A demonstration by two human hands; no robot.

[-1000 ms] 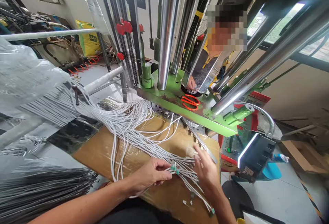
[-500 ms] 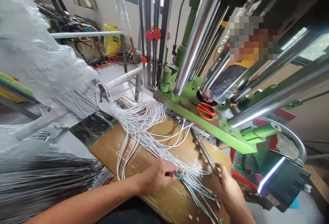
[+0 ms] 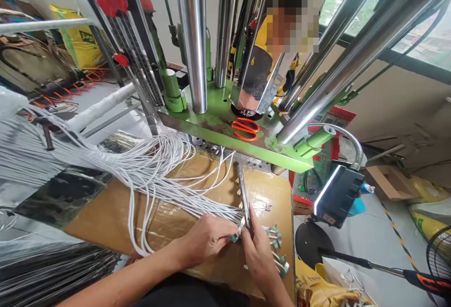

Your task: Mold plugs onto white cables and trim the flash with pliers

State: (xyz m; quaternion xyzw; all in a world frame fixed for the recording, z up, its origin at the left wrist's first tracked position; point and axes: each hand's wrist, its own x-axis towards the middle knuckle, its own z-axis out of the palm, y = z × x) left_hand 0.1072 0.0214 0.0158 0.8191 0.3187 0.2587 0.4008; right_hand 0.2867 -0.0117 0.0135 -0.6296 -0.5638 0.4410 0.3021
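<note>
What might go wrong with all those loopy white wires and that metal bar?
The white wires lie in loose, overlapping loops, so one might snag or tangle when pulled.

The left hand pinches a green wire end right beside the metal bar in the right hand, so a slip might nip a finger.

The red-handled scissors lie near the green plate's front edge; a bump could knock them off.

left hand (image 3: pixel 210 239): thumb-and-finger pinch | right hand (image 3: pixel 260 253): curled grip | forearms (image 3: pixel 141 273): angled inward
</note>
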